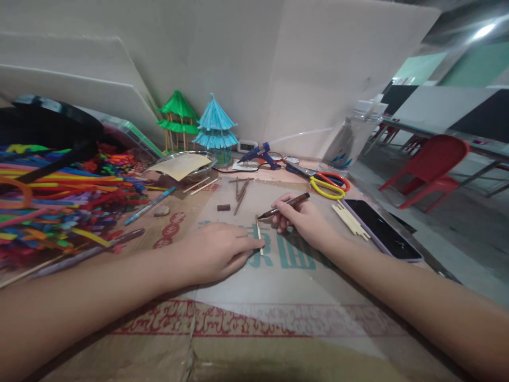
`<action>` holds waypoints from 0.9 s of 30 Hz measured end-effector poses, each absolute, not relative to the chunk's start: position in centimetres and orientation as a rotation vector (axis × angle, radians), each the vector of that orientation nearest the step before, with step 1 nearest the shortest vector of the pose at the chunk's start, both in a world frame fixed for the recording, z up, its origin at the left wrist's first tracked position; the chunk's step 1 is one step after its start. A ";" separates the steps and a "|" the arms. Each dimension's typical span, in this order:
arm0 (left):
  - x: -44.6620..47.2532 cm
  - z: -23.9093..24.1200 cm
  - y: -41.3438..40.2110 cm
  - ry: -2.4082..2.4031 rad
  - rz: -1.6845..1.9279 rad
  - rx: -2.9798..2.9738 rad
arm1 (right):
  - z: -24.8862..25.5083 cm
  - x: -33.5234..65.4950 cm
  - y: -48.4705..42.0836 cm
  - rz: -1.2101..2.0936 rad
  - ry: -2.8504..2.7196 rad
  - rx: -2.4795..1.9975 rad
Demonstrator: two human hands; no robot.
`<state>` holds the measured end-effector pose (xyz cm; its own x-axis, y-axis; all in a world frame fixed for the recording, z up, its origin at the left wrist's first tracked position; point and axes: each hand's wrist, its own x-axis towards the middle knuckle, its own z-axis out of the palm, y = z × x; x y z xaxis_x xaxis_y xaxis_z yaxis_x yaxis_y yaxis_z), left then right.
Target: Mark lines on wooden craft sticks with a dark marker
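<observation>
My right hand grips a brown marker, its tip touching the upper end of a short thin wooden stick. That end of the stick is darkened, while the lower part is pale. With the fingertips of my left hand, I pin the stick against the work surface; the thumb is mostly hidden. Just beyond lie a brown marker cap and several brown-coloured sticks. A row of pale sticks rests to the right of my right hand.
A phone, scissors and a glue gun lie around the printed board. Behind stand green and blue model pavilions. Colourful pipe cleaners are heaped left, near a blue pen and a glass dish.
</observation>
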<state>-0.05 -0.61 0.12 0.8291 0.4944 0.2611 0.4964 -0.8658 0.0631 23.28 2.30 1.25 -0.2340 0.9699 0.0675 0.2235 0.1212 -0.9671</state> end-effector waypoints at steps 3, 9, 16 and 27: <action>-0.1 0.1 -0.6 -0.814 -0.423 -2.996 | 1.2 23.4 2.3 1.198 -1.613 -1.188; -0.1 0.1 -0.6 -0.813 -0.429 -2.986 | 1.2 23.5 2.2 1.217 -1.624 -1.170; 0.0 0.2 -0.6 -0.799 -0.439 -2.996 | 1.5 23.4 2.0 1.215 -1.620 -1.190; -0.1 0.2 -0.6 -0.786 -0.396 -2.987 | 1.3 23.3 2.2 1.136 -1.614 -1.197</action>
